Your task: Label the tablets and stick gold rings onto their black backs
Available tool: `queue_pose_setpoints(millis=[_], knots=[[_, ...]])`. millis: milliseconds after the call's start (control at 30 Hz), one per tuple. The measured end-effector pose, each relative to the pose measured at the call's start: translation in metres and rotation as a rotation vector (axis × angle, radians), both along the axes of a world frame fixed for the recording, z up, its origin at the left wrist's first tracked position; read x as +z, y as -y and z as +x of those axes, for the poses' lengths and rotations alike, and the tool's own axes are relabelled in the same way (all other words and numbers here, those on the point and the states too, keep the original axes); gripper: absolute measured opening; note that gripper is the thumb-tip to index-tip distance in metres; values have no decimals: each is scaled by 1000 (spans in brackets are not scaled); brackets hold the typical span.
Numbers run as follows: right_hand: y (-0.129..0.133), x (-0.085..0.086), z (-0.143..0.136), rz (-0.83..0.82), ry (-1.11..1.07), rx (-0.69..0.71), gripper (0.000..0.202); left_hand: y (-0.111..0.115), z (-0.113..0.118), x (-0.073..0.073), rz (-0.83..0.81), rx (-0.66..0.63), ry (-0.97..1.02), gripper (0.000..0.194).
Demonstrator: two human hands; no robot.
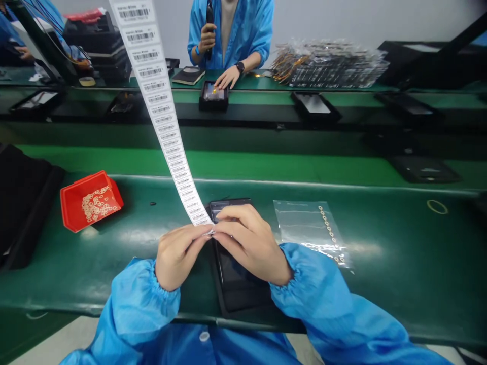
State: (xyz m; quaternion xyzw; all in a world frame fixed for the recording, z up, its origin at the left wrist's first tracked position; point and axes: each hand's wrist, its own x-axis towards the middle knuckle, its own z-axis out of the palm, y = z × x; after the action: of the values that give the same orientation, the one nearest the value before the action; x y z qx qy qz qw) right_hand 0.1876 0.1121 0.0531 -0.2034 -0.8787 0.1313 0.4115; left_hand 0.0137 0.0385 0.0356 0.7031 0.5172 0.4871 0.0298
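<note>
A long white strip of barcode labels (163, 121) hangs down from above to the middle of the view. My left hand (178, 256) pinches its lower end. My right hand (251, 243) meets it there, fingertips closed on the same end of the strip. Both hands hover over a flat black device (236, 281) lying on the green work surface (144, 243) at the near edge. Blue sleeves cover both my forearms.
A red tray (90, 200) of small rings sits at the left. A clear plastic sheet (310, 230) with a row of small rings lies to the right. Beyond, a conveyor carries black trays (213, 96), and a person in blue (230, 35) works opposite.
</note>
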Motion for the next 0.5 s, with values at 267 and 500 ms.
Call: queue_pose_setpoints(millis=[267,500], knots=[[5,9,8,-45,64,-6,10,4,7,2,-60,-27,-19,11],[9,14,23,45,47,8,10,0,-5,1,-124,-11,-82,27]])
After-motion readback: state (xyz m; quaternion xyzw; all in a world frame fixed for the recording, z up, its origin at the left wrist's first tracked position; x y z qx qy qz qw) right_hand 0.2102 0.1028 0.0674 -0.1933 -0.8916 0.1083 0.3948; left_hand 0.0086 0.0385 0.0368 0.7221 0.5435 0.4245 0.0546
